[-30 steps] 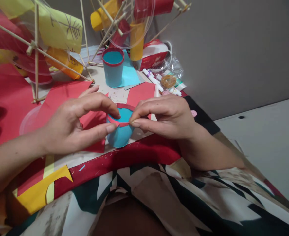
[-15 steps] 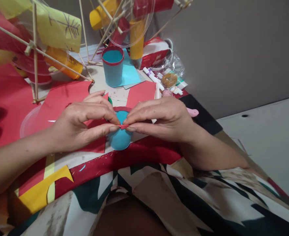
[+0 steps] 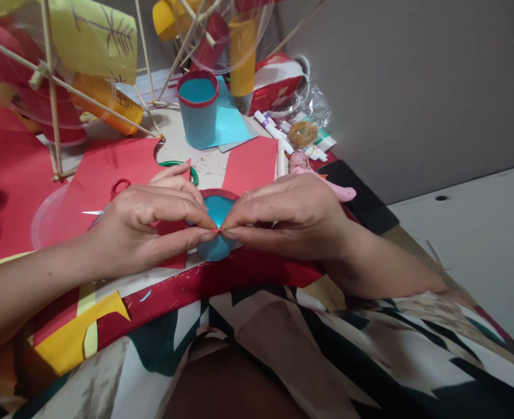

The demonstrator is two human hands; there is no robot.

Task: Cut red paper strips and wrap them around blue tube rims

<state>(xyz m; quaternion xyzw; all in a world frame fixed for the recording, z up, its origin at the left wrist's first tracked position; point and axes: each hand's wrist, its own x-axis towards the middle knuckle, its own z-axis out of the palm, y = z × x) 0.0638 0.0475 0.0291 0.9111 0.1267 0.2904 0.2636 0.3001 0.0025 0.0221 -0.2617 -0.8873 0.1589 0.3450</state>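
A small blue paper cup (image 3: 215, 250) stands in front of me with a red paper strip (image 3: 219, 192) along its rim. My left hand (image 3: 163, 212) pinches the strip at the near side of the rim between thumb and forefinger. From the other side my right hand (image 3: 289, 215) pinches the same strip, its fingertips touching those of my left. Most of the near rim is hidden by the fingers. Farther back stands another blue cup (image 3: 199, 125) with a red band around its rim.
Red paper sheets (image 3: 112, 160) lie left, with red-handled scissors (image 3: 120, 186) by my left hand. Stick frames (image 3: 52, 116) carrying coloured cups stand behind. Markers (image 3: 274, 131), a pink-handled tool (image 3: 341, 192) and a dark phone-like slab (image 3: 357, 198) lie right. A yellow paper scrap (image 3: 71, 337) is near my lap.
My fingertips have come together at the near rim, covering most of the strip between them. The view has shifted slightly, showing more of the scissors.
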